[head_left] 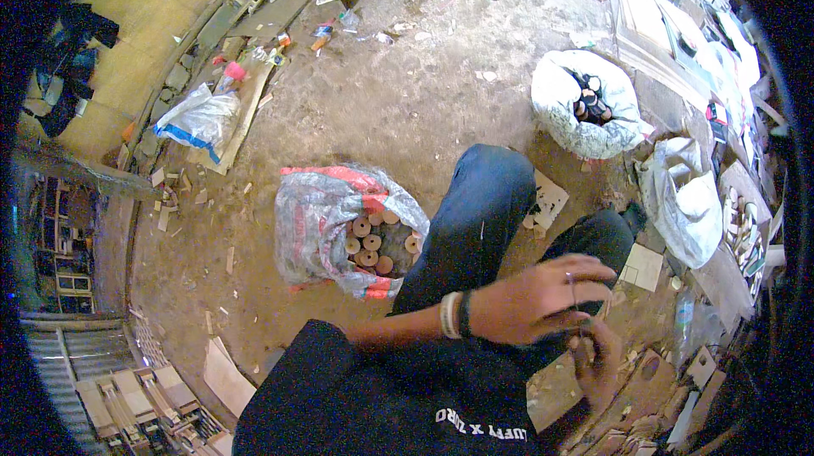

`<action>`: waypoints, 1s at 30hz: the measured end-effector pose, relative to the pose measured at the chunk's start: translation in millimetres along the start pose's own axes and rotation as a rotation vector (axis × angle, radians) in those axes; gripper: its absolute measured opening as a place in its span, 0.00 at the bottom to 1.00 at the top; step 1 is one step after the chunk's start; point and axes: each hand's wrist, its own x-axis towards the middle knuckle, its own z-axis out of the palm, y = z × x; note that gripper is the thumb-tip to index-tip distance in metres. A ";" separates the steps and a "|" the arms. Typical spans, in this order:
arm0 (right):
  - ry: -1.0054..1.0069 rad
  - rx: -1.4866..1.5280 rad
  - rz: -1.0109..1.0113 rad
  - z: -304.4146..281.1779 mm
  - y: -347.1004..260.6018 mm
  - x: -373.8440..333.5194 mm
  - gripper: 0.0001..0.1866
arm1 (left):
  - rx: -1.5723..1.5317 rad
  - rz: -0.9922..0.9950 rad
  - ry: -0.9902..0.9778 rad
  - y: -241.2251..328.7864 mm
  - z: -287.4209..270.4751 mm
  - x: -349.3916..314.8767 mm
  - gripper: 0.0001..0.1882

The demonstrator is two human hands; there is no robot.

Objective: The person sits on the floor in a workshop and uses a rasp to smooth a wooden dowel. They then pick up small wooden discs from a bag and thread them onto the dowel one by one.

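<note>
My left hand (534, 302), with a pale and a dark band at the wrist, reaches across my lap. Its fingers are curled and slightly blurred. Just below, my right hand (600, 361) is raised with bent fingers, and the fingertips of both hands come together. Whatever lies between them is too small and dark to make out. To the left of my knee stands an open grey-and-red plastic sack (305, 223), with several round wooden discs (371, 242) inside, some with a hole in the middle. My bent leg (483, 210) is between the sack and my hands.
Beyond my knee stands a white sack (551, 108) of dark round pieces (593, 104). Another white sack (670, 184) slumps beside it. Wood offcuts (746, 231) pile up at the right. A white-and-blue bag (199, 121) lies on a board at the left.
</note>
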 end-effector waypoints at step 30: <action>-0.270 0.371 0.552 22.6 34.6 14.9 0.10 | 0.835 -1.542 0.406 -239.9 -44.7 -386.1 0.34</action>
